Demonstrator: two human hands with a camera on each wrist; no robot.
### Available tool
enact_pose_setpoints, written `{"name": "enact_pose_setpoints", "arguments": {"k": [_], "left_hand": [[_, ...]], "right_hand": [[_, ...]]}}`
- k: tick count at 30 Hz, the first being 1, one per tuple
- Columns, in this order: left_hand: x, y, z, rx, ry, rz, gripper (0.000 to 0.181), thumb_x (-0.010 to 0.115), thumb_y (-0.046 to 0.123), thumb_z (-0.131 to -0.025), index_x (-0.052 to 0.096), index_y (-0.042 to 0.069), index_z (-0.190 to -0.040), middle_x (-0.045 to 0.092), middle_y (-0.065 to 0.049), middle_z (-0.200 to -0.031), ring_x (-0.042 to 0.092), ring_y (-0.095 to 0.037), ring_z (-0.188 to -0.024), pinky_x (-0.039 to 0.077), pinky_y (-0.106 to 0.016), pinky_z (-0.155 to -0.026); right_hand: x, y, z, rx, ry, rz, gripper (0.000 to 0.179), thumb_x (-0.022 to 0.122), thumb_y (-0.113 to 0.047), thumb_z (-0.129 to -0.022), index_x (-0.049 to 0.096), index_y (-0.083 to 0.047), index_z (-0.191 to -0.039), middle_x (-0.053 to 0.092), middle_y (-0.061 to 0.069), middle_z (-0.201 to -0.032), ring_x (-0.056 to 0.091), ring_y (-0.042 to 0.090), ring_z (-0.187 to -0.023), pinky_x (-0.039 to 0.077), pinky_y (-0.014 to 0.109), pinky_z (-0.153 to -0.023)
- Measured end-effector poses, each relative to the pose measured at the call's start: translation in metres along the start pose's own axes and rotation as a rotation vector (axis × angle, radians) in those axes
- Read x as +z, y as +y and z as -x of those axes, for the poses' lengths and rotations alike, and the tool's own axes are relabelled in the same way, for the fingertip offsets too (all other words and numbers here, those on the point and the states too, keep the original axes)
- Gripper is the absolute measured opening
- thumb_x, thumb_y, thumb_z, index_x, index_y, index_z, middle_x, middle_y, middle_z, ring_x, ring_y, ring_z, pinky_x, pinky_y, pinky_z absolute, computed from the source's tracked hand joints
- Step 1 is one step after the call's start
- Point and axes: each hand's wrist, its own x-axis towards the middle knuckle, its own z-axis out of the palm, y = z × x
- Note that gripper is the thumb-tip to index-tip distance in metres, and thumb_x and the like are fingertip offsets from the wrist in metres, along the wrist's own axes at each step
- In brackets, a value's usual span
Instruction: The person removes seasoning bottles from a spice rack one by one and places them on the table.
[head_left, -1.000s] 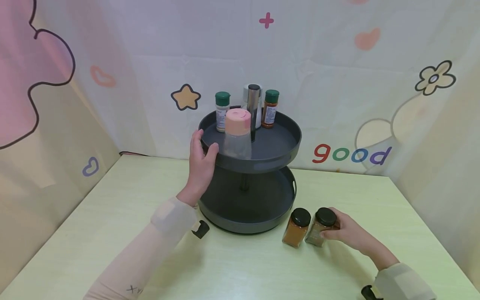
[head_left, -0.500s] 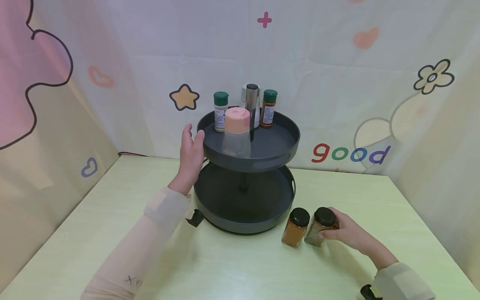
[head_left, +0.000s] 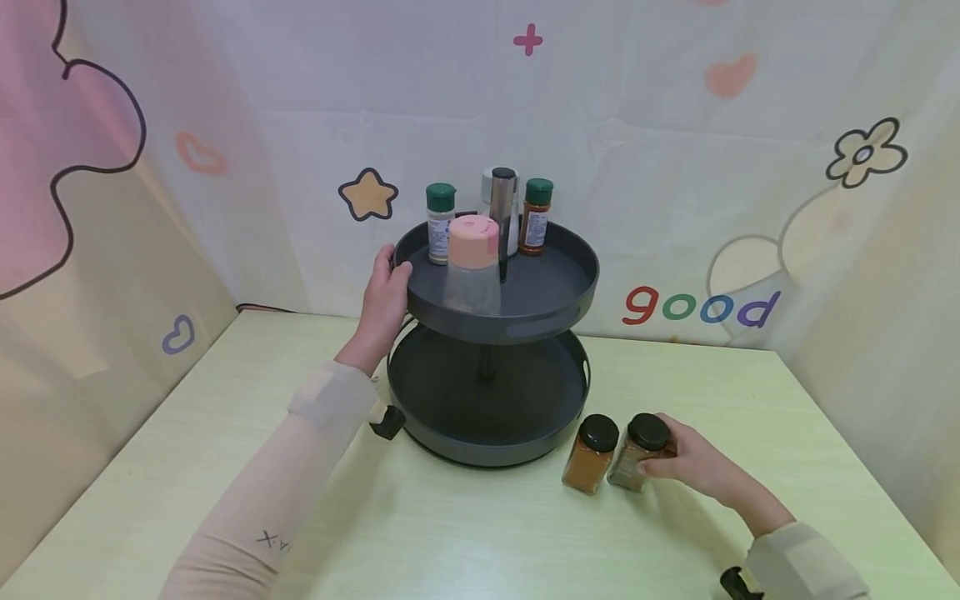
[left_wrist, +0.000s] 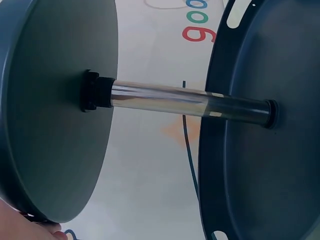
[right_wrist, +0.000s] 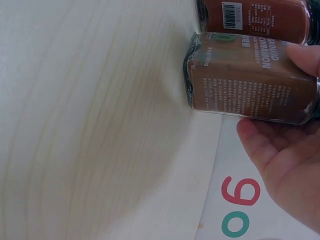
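Note:
A dark two-tier turntable stands mid-table, with an upper tray over a lower tray. My left hand grips the left side of the upper tray's rim, thumb at the front and fingers farther round. In the left wrist view, part of that hand shows at the tray's lower edge. My right hand holds a square spice jar with a black lid, labelled ground cinnamon in the right wrist view. Close on its left is another black-lidded jar with orange-brown powder.
On the upper tray are a pink-capped clear bottle, two green-capped spice bottles, one pale and one red-brown, and a white bottle behind the metal post. A printed curtain hangs behind the table.
My left hand has come off the upper tray's rim, moved left, then closed on the rim again farther back. The right hand and both square jars have stayed in place.

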Motion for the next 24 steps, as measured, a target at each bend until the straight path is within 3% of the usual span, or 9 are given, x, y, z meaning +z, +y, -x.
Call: {"name": "enact_pose_setpoints", "arguments": {"k": [11, 20, 24], "left_hand": [[0.003, -0.004, 0.008, 0.041, 0.009, -0.076, 0.057, 0.03, 0.031, -0.094, 0.006, 0.014, -0.143, 0.012, -0.001, -0.149, 0.016, -0.017, -0.136, 0.022, -0.037, -0.108], [0.004, -0.011, 0.016, 0.163, 0.046, -0.143, 0.056, 0.033, 0.031, -0.093, 0.013, 0.011, -0.141, 0.019, -0.004, -0.147, 0.019, -0.016, -0.134, 0.02, -0.036, -0.109], [0.005, -0.011, 0.021, 0.177, 0.069, -0.151, 0.057, 0.033, 0.033, -0.093, 0.014, 0.01, -0.141, 0.019, -0.004, -0.146, 0.02, -0.017, -0.134, 0.022, -0.036, -0.108]], "right_hand": [[0.0, -0.001, 0.001, 0.001, 0.012, 0.015, 0.044, 0.064, -0.01, -0.077, 0.043, 0.006, -0.112, 0.055, 0.014, -0.097, 0.054, 0.001, -0.08, 0.048, 0.022, -0.069], [0.0, -0.002, 0.001, 0.019, 0.011, 0.002, 0.044, 0.064, -0.009, -0.077, 0.042, 0.006, -0.112, 0.055, 0.016, -0.098, 0.054, 0.001, -0.08, 0.048, 0.022, -0.069], [0.0, -0.003, 0.001, 0.02, 0.014, 0.008, 0.044, 0.064, -0.01, -0.076, 0.043, 0.006, -0.112, 0.056, 0.015, -0.097, 0.054, 0.001, -0.08, 0.048, 0.022, -0.069]]}}
